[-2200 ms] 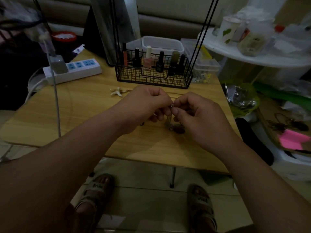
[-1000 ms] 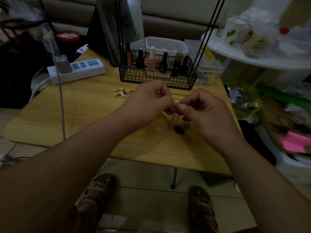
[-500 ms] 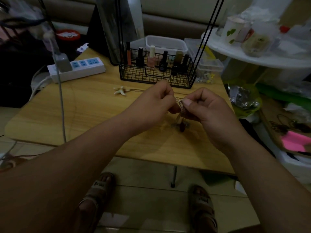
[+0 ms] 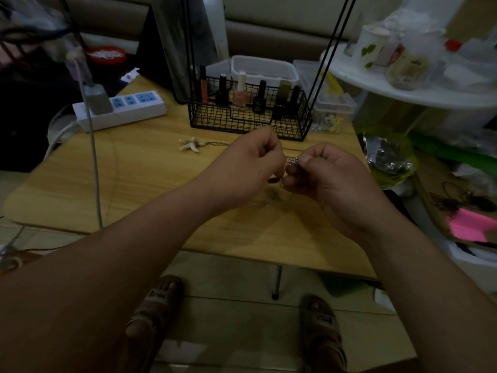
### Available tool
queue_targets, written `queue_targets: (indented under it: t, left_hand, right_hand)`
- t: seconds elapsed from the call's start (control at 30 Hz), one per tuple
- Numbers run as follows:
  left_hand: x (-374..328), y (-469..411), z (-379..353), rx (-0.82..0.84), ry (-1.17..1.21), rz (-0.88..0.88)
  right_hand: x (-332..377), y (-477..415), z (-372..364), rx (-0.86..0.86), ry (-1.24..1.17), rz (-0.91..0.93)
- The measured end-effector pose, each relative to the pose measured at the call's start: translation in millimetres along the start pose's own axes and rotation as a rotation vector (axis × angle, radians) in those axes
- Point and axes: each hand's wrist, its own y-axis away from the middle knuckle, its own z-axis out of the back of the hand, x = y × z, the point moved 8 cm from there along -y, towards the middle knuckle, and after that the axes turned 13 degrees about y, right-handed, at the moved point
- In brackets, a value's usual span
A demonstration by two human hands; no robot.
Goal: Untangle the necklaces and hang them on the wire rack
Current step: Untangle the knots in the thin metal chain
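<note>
The wooden surface point(image 4: 134, 179) holds a black wire rack point(image 4: 250, 122) at the back. Nail polish bottles point(image 4: 240, 91) stand in the rack, and a white power strip point(image 4: 134, 106) lies to its left. The left hand point(image 4: 250, 168) and right hand point(image 4: 330, 179) are close together above the middle of the surface, just where they were half a second ago. Both hands have their fingers curled in tight, and they pinch a shiny silver necklace point(image 4: 291, 162) between them. The starfish necklace point(image 4: 191, 144) still lies flat near the rack, well apart from the hands. The dark bead that hung under the hands before is now mostly hidden by the fingers.
</note>
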Motion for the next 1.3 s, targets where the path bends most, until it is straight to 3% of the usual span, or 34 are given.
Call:
queue_targets:
  t: [0.23, 0.4, 0.53, 0.67, 0.83, 0.97, 1.13, 1.3]
  left_hand:
    - [-2, 1, 4, 0.015, -0.014, -0.032]
    - [-6, 3, 6, 0.016, -0.06, -0.022]
    - [-4, 4, 4, 0.026, 0.019, 0.035]
    - [1, 4, 2, 0.036, 0.121, 0.118]
    - [10, 2, -5, 0.097, 0.171, 0.162]
    - [7, 2, -7, 0.136, 0.117, 0.09]
    - [5, 1, 1, 0.063, 0.135, 0.043]
    - [4, 1, 3, 0.064, 0.098, 0.014]
  right_hand:
    - [1, 0, -5, 0.07, 0.235, -0.015]
    - [15, 0, 6, -0.041, 0.507, 0.122]
    - [22, 2, 12, -0.166, 0.468, 0.198]
    - [21, 4, 15, -0.188, 0.407, 0.179]
    - [15, 3, 7, -0.124, 0.371, 0.104]
    - [13, 3, 8, -0.09, 0.315, 0.063]
    - [2, 2, 6, 0.01, 0.106, -0.033]
    - [12, 4, 10, 0.024, 0.345, 0.078]
